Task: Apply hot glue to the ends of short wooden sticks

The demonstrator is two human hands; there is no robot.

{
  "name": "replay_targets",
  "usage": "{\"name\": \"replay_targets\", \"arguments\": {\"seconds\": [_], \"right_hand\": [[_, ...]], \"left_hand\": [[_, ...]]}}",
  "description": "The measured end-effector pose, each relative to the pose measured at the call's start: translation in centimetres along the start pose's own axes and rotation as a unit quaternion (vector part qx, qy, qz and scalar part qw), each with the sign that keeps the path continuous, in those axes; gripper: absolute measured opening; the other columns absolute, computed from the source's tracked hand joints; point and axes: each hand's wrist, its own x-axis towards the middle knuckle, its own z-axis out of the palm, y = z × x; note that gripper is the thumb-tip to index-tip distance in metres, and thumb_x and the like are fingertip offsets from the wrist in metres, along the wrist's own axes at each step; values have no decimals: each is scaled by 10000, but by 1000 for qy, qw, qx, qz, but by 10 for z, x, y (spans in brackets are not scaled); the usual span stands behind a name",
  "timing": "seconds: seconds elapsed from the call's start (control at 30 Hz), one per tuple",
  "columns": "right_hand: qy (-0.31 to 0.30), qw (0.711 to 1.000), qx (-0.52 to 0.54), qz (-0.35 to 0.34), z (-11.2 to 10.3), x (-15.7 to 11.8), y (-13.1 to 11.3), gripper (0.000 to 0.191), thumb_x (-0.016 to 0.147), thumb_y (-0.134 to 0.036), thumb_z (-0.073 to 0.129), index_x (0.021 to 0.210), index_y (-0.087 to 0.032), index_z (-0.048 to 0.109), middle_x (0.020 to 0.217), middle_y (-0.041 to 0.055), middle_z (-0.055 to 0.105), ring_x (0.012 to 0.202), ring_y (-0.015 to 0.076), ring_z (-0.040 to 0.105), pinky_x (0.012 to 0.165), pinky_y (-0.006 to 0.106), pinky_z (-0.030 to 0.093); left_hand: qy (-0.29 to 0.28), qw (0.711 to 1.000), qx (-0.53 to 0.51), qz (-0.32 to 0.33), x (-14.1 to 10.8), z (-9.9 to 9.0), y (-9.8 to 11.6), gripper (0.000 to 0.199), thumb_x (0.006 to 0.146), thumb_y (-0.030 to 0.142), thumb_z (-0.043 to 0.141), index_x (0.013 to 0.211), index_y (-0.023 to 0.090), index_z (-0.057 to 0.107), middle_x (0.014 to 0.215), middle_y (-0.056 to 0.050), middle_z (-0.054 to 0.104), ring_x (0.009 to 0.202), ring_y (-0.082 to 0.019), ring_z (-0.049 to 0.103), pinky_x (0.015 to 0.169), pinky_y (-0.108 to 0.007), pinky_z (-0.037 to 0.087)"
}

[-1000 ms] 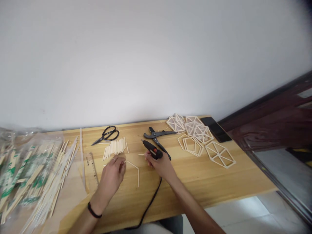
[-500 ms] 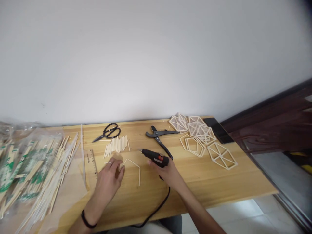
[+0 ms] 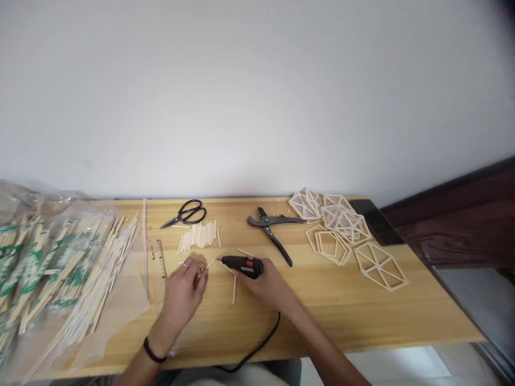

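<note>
As the head view shows, the black glue gun (image 3: pixel 241 265) lies in the right hand (image 3: pixel 266 284), its nozzle pointing at the far end of a thin wooden stick (image 3: pixel 211 263) held by the left hand (image 3: pixel 179 292); whether nozzle and wood touch is too small to tell. The left fingers look pinched on that stick, while the right fingers wrap around the gun's grip, though whether they press the trigger cannot be seen. Another stick (image 3: pixel 234 289) lies on the wooden surface (image 3: pixel 322 321) below the gun, near a slanting piece partly hidden by the right hand. Beyond the left hand is a row of short cut sticks (image 3: pixel 199 236), with black scissors (image 3: pixel 186 213) behind it and a clear ruler (image 3: pixel 161 257) to its left. Dark pliers (image 3: pixel 269 220) lie open past the gun. Toward the right are overlapping lattice panels, plain pentagonal frames (image 3: pixel 343 241), a spoked hexagonal frame (image 3: pixel 379 266) and a phone (image 3: pixel 378 222). At far left, clear plastic bags contain wooden chopsticks in green-printed wrappers, beside long loose sticks.
</note>
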Motion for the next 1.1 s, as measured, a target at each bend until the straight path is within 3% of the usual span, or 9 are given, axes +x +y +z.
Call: {"name": "replay_targets", "arguments": {"seconds": [0.2,0.67,1.1], "right_hand": [[12,998,-56,-1,4,-1,5,134,793,-308,694,826,-198,764,774,35,775,702,237,687,644,316,524],[39,998,-58,-4,7,-7,5,30,747,-231,693,720,-225,705,654,-8,672,613,196,573,579,289,457],[38,996,-75,-17,5,-8,1,84,748,-228,675,670,-229,644,630,-15,612,617,188,536,567,279,419]], "left_hand": [[-4,1000,-13,10,-1,1,-2,210,1017,271,476,918,214,652,890,-34,693,780,-198,695,698,-303,508],[-3,1000,-6,17,-1,2,-1,237,1024,266,455,912,218,658,896,-42,707,782,-194,692,696,-299,506],[-9,1000,16,15,-1,3,1,234,1028,264,455,933,211,662,898,-42,704,771,-195,694,677,-303,502]]}}
